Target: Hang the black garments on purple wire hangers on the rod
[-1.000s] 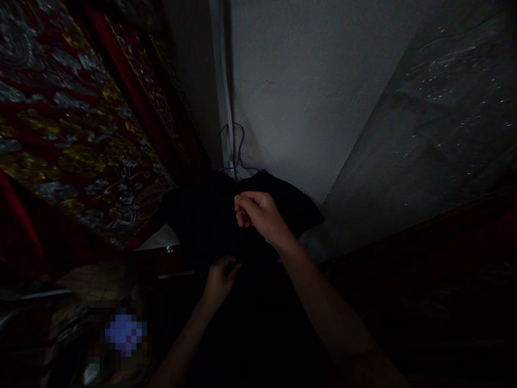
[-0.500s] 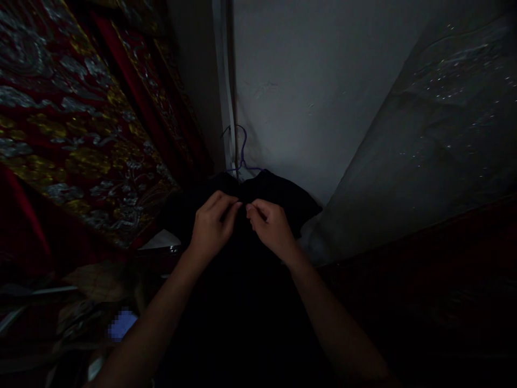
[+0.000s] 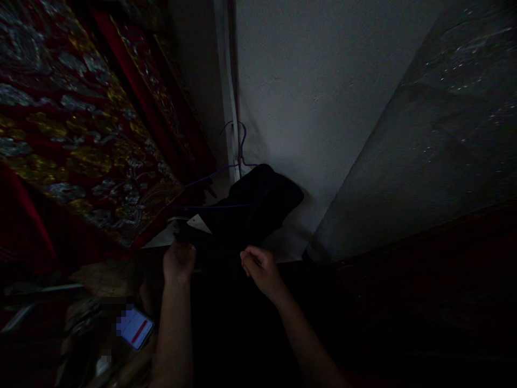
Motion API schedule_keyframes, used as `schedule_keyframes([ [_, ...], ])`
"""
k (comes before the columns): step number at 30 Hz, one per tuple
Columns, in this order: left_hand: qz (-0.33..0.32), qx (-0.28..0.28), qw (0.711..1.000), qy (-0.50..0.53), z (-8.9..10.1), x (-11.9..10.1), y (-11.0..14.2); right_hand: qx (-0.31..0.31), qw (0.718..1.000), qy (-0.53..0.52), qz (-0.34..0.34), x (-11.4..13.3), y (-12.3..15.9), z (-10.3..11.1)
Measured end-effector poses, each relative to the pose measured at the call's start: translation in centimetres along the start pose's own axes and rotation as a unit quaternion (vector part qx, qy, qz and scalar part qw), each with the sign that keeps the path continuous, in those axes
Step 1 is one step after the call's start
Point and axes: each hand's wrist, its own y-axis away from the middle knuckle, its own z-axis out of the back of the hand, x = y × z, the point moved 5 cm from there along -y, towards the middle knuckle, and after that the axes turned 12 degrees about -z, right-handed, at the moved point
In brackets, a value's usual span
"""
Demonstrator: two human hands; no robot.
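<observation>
A black short-sleeved top point(image 3: 274, 196) hangs from one side of a thin purple hanger point(image 3: 243, 141). Its right shoulder still rests on the hanger, while the left arm of the hanger is bare. My left hand point(image 3: 180, 262) is closed on the top's left part, below the hanger's bare end. A white paper tag point(image 3: 199, 223) shows on the cloth just above that hand. My right hand point(image 3: 262, 269), fingers curled in a pinch, holds the front of the top lower down. Darkness hides the folds between the hands.
The hanger hooks on a narrow pale strip point(image 3: 229, 70) against a grey wall point(image 3: 315, 81). Red cloth with gold and silver embroidery point(image 3: 89, 156) hangs at left. A lit phone point(image 3: 137, 327) lies among clutter at lower left. Sheer glittery material point(image 3: 436, 140) leans at right.
Both hands have moved down and apart from the neckline. The top's left shoulder has come off the hanger, baring its left arm and the tag. The phone shows more fully.
</observation>
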Motion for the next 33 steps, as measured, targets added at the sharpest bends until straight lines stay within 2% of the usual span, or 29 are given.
schedule_keyframes([
  [2, 0.037, -0.038, 0.999, -0.002, 1.3, 2.3, 1.7, -0.024, 1.0, -0.009, -0.006, -0.7, 0.0, 1.0],
  [4, 0.062, -0.056, 0.996, 0.007, 1.3, 3.3, 3.2, -0.049, 0.999, 0.001, -0.006, -1.2, -0.4, 2.7],
  [6, 0.053, -0.023, 0.998, 0.033, 0.1, 2.9, 4.2, -0.065, 0.997, 0.035, -0.017, -1.7, -0.9, 4.4],
  [9, -0.005, 0.087, 0.995, 0.043, -3.0, 1.1, 6.0, -0.083, 0.991, 0.107, -0.019, -1.6, -1.2, 5.7],
  [12, -0.071, 0.215, 0.971, -0.076, -6.2, -0.3, 8.7, -0.052, 0.992, 0.111, 0.041, 0.1, -0.5, 4.5],
  [15, -0.161, 0.329, 0.907, -0.207, -8.9, -1.3, 11.4, 0.056, 0.993, 0.07, 0.074, 2.0, 0.5, 1.4],
  [17, -0.229, 0.368, 0.868, -0.244, -10.2, -2.0, 12.3, 0.103, 0.991, 0.048, 0.063, 2.7, 0.8, -0.1],
  [19, -0.277, 0.383, 0.84, -0.267, -10.6, -2.4, 12.3, 0.12, 0.991, 0.039, 0.035, 2.9, 0.6, -0.6],
  [21, -0.274, 0.401, 0.828, -0.281, -10.2, -2.2, 11.5, 0.13, 0.99, 0.045, -0.01, 2.6, 0.1, -0.2],
  [24, -0.15, 0.478, 0.809, -0.307, -8.3, -0.3, 10.2, 0.168, 0.98, 0.08, -0.074, 2.8, -0.4, 1.5],
  [26, -0.051, 0.552, 0.756, -0.347, -6.4, 1.3, 10.3, 0.212, 0.968, 0.117, -0.067, 4.0, -0.5, 2.9],
  [28, 0.02, 0.623, 0.677, -0.391, -4.7, 2.4, 10.7, 0.237, 0.957, 0.166, -0.009, 5.9, -0.9, 4.3],
  [30, 0.051, 0.659, 0.618, -0.425, -3.4, 2.7, 10.9, 0.189, 0.957, 0.205, 0.076, 7.9, -2.1, 6.0],
  [31, 0.048, 0.66, 0.604, -0.444, -3.1, 2.4, 10.6, 0.135, 0.962, 0.205, 0.117, 8.8, -3.0, 6.8],
  [33, 0.015, 0.635, 0.6, -0.487, -3.1, 1.4, 9.7, 0.014, 0.97, 0.17, 0.176, 9.6, -5.1, 8.1],
])
